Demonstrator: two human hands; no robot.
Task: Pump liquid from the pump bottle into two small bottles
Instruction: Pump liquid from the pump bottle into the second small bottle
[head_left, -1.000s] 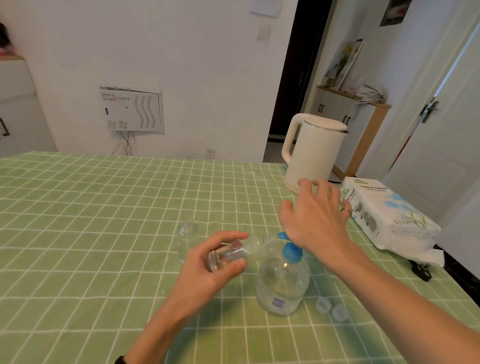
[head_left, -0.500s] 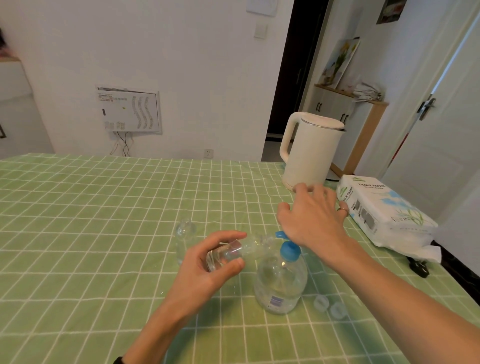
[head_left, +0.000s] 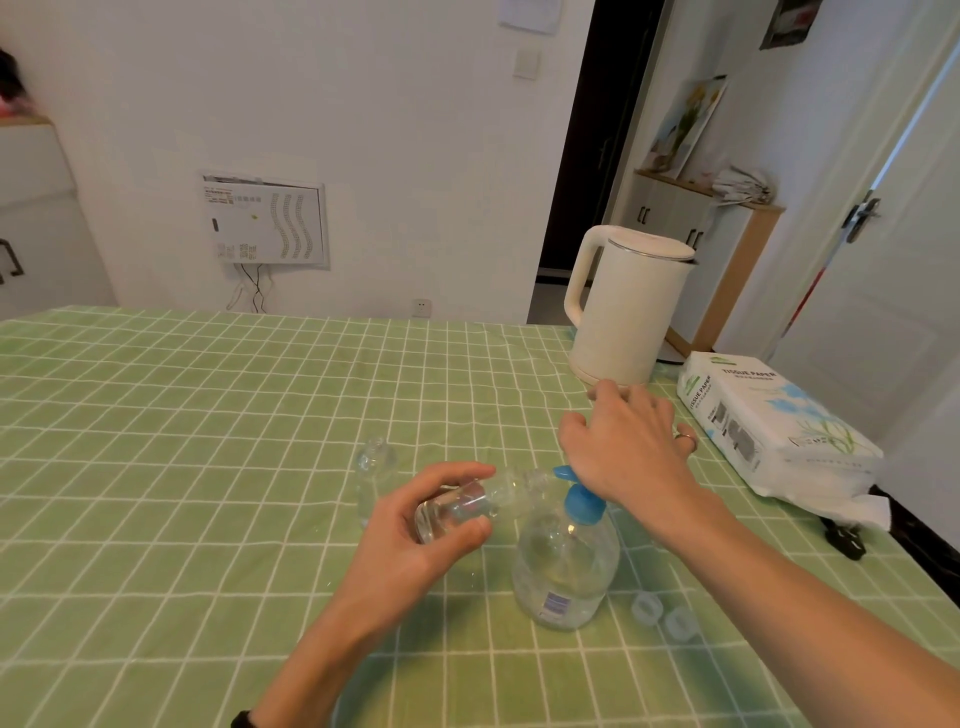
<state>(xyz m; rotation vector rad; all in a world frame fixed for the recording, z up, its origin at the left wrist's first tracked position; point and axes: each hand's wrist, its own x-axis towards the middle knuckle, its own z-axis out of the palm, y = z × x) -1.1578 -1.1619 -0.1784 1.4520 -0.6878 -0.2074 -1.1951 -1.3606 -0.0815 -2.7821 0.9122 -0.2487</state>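
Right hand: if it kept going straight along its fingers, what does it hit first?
Probably the white kettle. The right hand lies palm down over the pump bottle, fingers pointing away toward the kettle's base. The fingertips look close to it, but one view leaves the depth unclear.

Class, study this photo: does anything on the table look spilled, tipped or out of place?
No spill shows. The small bottle in the left hand lies tilted sideways at the blue pump, deliberately. Two caps lie loose by the pump bottle.

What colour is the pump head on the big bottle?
Blue: the pump head shows under the right hand in the head view.
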